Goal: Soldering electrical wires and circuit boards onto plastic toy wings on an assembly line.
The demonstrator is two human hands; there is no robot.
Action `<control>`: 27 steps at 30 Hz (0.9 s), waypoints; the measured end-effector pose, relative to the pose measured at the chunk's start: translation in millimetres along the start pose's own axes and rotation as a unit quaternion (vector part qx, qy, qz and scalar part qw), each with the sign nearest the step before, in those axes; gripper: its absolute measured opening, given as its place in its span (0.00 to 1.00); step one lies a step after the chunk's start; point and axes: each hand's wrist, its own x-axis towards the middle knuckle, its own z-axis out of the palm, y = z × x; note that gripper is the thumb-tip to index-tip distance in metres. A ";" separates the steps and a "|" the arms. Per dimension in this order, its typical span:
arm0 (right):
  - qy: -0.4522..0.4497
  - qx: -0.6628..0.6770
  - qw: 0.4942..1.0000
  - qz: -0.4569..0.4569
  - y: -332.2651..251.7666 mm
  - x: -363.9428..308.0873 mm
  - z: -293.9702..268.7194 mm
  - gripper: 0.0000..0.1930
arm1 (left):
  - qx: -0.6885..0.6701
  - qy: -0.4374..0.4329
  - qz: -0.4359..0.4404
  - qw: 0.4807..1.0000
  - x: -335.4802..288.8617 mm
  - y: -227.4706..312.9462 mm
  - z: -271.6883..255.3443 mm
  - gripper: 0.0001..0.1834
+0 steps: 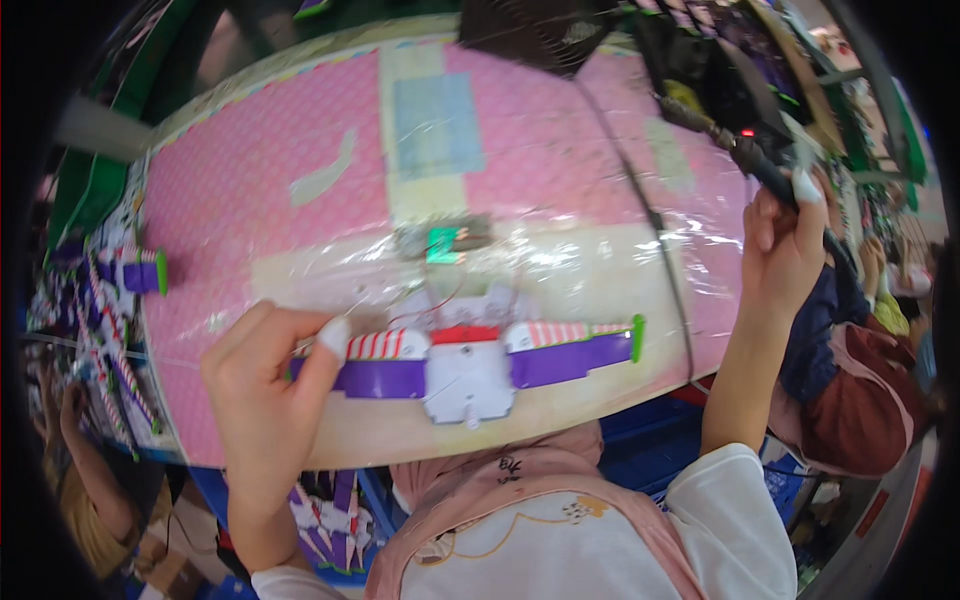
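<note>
A toy wing pack [468, 375] with a white middle body, purple wings and red-and-white striped edges lies near the table's front edge. My left hand [262, 385] is closed at the end of its left wing, a white cover on the thumb. Wires run from the body up to a small green circuit board [443, 245] just beyond it. At the far right, my right hand [785, 235] grips the dark handle of a soldering iron [762, 172], its thumb also in a white cover. The iron points up and left, beside dark equipment at the back right.
Pink sheeting under clear film covers the table [280, 150]. A black fan-like box [535, 35] stands at the back, its cable [640, 190] crossing the right side. More wing parts [120, 290] are piled at the left. Blue crates [640, 445] sit below the front edge. Other people work on both sides.
</note>
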 end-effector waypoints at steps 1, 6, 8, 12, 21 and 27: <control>0.016 -0.057 0.996 -0.067 -10.3 15.6 -5.5 0.09 | -0.012 -0.008 -0.017 1.000 2.8 -1.5 1.6 0.04; 0.016 -0.036 0.999 -0.022 -11.1 33.5 3.1 0.09 | -0.049 -0.029 0.004 0.998 9.1 2.4 12.2 0.04; -0.022 0.066 0.995 0.079 5.2 0.3 8.8 0.09 | -0.039 -0.030 0.017 0.999 8.3 7.9 16.3 0.04; -0.039 0.123 0.963 0.236 35.2 -75.2 42.2 0.08 | -0.008 -0.035 0.026 0.999 5.3 5.9 11.6 0.04; -0.077 0.067 0.970 0.223 54.2 -95.7 50.2 0.11 | -0.026 0.003 0.015 1.000 1.8 -2.8 15.2 0.05; -0.087 0.061 0.970 0.218 55.7 -93.2 52.5 0.11 | -0.025 -0.004 0.012 1.000 1.0 -4.2 18.5 0.05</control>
